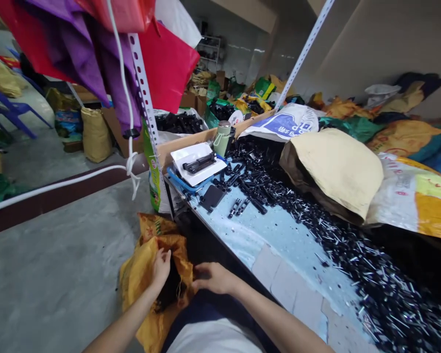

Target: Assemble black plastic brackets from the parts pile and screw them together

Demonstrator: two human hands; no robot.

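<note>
A yellow woven sack (143, 274) stands on the floor beside the table, its mouth open and dark inside. My left hand (161, 268) is at the left side of the mouth, its fingers curled on the rim. At the opposite side, my right hand (213, 278) pinches the sack's edge between thumb and fingers. What lies inside the sack is dark and hard to make out. Close by on the light blue tabletop (275, 235) are a few black plastic parts (238, 208) and a flat black plate (212, 198).
A long heap of small black and metal parts (353, 260) covers the table's far side. Beyond it lie a beige sack (338, 166) and printed sacks. A white tray (198, 169) and green bottle (222, 137) stand at the corner. A white cable (59, 184) hangs left.
</note>
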